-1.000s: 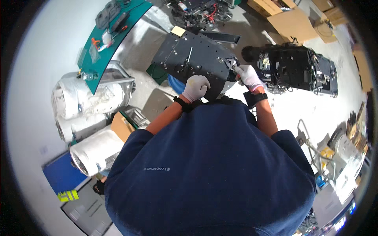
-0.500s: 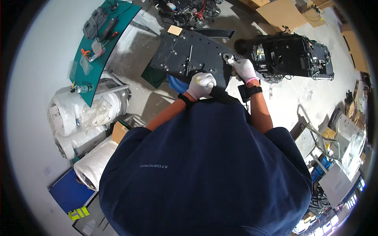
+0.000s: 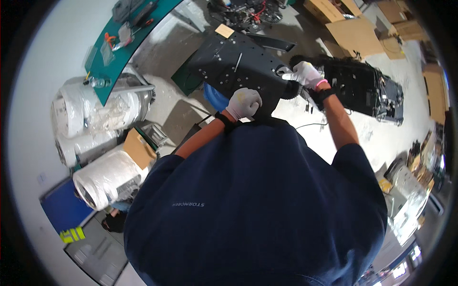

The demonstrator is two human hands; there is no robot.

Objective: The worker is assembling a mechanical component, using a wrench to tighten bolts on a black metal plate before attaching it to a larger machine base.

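A flat black panel (image 3: pixel 224 59) with several bolts and holes lies tilted in front of me, a silver rod (image 3: pixel 238 62) on its face. At its near edge my left hand (image 3: pixel 244 103), in a white glove, is closed; what it holds, if anything, is hidden. Beyond the panel's right edge, my right hand (image 3: pixel 309 75), also gloved, is closed around something pale and shiny pointing toward the panel, too small to name. A round black brush (image 3: pixel 291 89) sits below that hand at the panel's corner.
A green-topped table (image 3: pixel 107 74) with tools stands at the left. Right of the panel is a black machine chassis (image 3: pixel 355 86); another wired machine (image 3: pixel 243 14) is at the far side. Wrapped white rolls (image 3: pixel 112 176) lie at left, and cardboard boxes (image 3: pixel 355 38) at far right.
My right hand has moved right and slightly up, with its forearm farther out. My left hand stays near the panel's edge. The whole view has turned a little, and the brush shows more fully.
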